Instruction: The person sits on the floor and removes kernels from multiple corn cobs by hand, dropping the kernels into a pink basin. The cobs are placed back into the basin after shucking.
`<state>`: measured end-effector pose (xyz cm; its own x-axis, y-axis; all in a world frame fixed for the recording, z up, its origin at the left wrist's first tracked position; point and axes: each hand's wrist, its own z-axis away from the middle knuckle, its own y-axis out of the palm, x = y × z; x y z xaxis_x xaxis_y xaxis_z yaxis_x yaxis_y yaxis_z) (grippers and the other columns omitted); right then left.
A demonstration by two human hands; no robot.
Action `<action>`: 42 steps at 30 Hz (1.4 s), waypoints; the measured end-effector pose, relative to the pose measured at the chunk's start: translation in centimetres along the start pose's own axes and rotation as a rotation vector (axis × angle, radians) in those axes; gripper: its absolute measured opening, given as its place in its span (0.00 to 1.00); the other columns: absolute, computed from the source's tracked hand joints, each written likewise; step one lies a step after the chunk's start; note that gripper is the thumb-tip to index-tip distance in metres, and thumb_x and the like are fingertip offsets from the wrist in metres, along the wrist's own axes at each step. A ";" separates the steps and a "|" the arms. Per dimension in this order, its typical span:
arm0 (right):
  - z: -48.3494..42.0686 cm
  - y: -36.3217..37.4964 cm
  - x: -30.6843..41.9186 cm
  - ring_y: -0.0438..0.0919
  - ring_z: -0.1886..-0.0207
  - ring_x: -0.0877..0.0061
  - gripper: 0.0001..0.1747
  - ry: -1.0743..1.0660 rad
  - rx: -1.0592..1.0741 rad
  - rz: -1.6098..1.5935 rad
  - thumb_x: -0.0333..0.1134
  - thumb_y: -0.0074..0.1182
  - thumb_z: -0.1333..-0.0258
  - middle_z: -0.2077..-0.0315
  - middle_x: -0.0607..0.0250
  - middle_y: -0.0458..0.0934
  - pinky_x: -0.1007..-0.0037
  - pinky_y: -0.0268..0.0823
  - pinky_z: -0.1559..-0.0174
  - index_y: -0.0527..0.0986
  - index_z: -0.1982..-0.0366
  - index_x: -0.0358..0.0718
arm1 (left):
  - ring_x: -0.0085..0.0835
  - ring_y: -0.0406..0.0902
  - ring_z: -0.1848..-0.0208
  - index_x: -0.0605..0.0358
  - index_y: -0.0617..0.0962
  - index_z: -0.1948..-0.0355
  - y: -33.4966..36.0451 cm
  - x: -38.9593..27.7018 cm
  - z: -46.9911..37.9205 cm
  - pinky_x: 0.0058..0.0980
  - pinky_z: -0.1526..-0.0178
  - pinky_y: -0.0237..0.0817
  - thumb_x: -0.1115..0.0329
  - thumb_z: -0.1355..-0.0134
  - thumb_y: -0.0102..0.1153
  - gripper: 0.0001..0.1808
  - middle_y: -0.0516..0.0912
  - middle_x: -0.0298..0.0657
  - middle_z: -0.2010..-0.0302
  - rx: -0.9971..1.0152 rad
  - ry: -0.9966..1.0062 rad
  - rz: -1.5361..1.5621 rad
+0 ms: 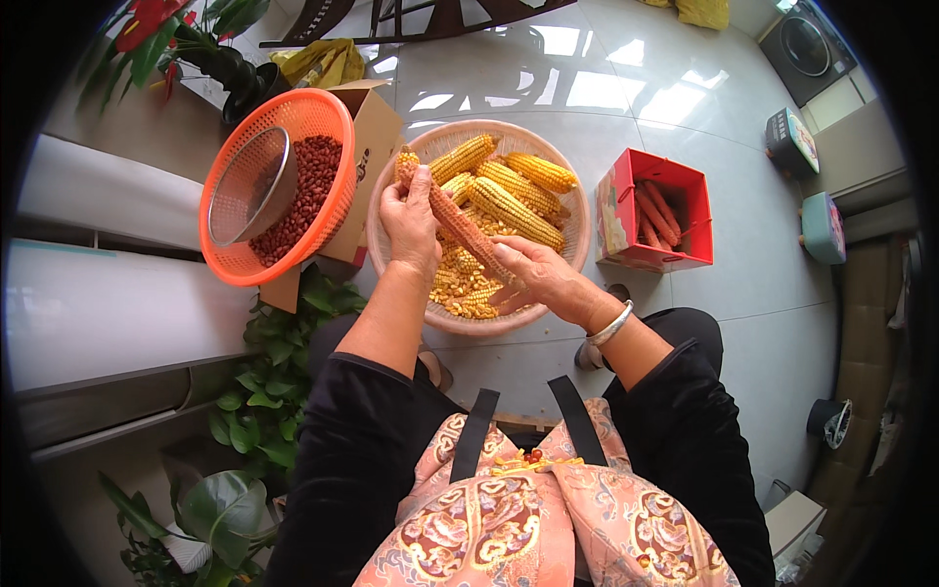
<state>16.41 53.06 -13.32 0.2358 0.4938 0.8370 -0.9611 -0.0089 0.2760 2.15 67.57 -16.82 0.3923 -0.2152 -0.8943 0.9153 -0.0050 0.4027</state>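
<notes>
A mostly bare reddish corn cob (469, 233) slants above a pink plastic basket (579, 242). Yellow kernels cling to its far end only. My left hand (411, 220) grips the cob near that kernelled tip, thumb on top. Lower down, the fingers of my right hand (532, 275) close around the cob's near end. Whole ears of yellow corn (517, 213) lie in the far part of the basket beneath. Loose kernels (466, 297) cover the basket's near side, partly hidden by my hands.
On the left, an orange colander (342, 213) of red beans (312, 176) holds a metal sieve (253, 187) and rests on a cardboard box (374, 139). To the right stands a red box (693, 220) with several bare cobs (660, 213). Leafy plants (279, 367) grow at lower left.
</notes>
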 end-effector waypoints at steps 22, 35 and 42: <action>-1.3 -0.6 -1.4 0.81 0.65 0.77 0.29 -0.075 -0.226 0.269 0.49 0.50 0.32 0.66 0.60 0.80 0.72 0.80 0.77 0.71 0.41 0.34 | 0.37 0.82 0.72 0.62 0.72 0.50 -0.6 0.6 -0.6 0.34 0.73 0.79 0.62 0.30 0.56 0.15 0.79 0.44 0.63 0.042 0.014 0.030; -0.8 -2.6 -2.0 0.74 0.81 0.88 0.13 -0.156 -0.263 -0.280 0.41 0.49 0.28 0.72 0.69 0.77 0.85 0.64 0.83 0.73 0.53 0.40 | 0.25 0.83 0.60 0.54 0.79 0.56 1.2 0.4 3.5 0.29 0.65 0.79 0.48 0.32 0.56 0.19 0.84 0.37 0.62 0.542 -0.507 -0.501; 0.1 -8.1 -0.9 0.80 0.62 0.73 0.17 -0.508 -0.610 -0.843 0.44 0.51 0.29 0.66 0.62 0.77 0.73 0.75 0.61 0.71 0.53 0.36 | 0.24 0.76 0.48 0.66 0.76 0.40 0.9 0.3 3.8 0.21 0.44 0.66 0.62 0.30 0.57 0.23 0.82 0.39 0.48 0.624 -0.265 -0.682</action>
<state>24.03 52.61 -16.32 0.7329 -0.2639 0.6271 -0.3484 0.6461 0.6791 2.76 63.79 -15.98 -0.3104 -0.1869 -0.9320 0.6952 -0.7133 -0.0885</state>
